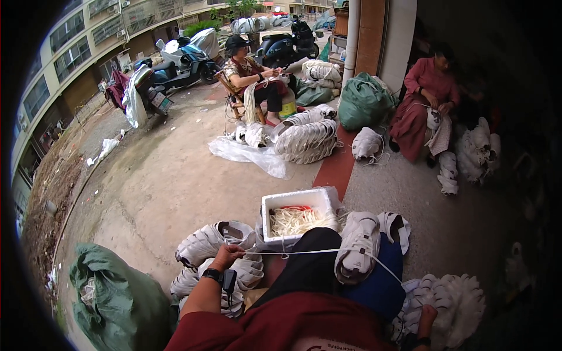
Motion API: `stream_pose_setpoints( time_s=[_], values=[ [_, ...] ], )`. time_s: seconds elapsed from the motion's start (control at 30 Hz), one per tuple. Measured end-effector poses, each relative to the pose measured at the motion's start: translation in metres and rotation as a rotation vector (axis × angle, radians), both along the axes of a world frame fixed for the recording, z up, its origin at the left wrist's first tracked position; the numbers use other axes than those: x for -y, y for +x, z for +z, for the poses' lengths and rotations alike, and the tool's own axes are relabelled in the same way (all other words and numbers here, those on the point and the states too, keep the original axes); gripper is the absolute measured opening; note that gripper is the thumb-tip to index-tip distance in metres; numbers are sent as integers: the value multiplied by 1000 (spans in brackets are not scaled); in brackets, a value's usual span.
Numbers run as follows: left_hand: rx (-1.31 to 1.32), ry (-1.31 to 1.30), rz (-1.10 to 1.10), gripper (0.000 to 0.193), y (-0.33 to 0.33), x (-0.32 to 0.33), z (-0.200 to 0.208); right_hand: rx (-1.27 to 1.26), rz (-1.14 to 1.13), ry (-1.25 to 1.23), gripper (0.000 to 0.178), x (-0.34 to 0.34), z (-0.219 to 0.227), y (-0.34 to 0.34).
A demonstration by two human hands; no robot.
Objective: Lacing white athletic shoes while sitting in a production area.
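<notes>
Pulling a white lace (293,252) taut, left grip (226,255) pinched; right grip (426,315) unclear.

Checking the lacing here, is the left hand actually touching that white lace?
Touching. The head view shows the left hand pinching the end of the white lace, which runs taut from its fingers to the white shoe upper.

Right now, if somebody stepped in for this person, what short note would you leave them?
Left hand: pinching a white cord, pulled taut across the lap.
Right hand: low at the right side, by a stack of white shoe uppers; its grip is hidden.
The cord runs to a white shoe upper lying on the knee.
A white foam box of loose cords sits just ahead.
More uppers are piled by the left hand.
Done: the cord looks threaded into the upper.
Left: I can't tell how many uppers remain.
</notes>
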State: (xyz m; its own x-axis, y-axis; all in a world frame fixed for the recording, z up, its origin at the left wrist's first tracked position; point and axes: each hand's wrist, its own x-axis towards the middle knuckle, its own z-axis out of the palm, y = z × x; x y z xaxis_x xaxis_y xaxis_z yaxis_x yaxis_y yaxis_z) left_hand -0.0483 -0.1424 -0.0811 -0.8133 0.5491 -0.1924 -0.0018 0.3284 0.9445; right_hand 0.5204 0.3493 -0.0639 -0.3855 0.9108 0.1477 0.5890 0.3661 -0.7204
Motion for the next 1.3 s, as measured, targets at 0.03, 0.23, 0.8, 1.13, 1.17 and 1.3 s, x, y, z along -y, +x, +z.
stream_pose_setpoints(
  time_s=[0.03,0.23,0.8,1.13,1.17,1.3],
  values=[
    [16,-47,3,6,3,7,-6,0,-12,-1,13,7,-6,11],
    [-17,-413,2,21,24,29,-36,141,1,-67,14,11,-23,49],
    [296,130,-732,10,92,-269,109,-223,536,-348,18,44,81,-259],
    [231,253,-535,17,95,-279,85,-708,348,-460,14,56,61,-288],
    [219,259,-534,17,95,-279,85,-655,370,-553,12,56,64,-287],
    [177,291,-541,17,96,-278,84,-670,323,-627,10,61,68,-290]
  ],
)
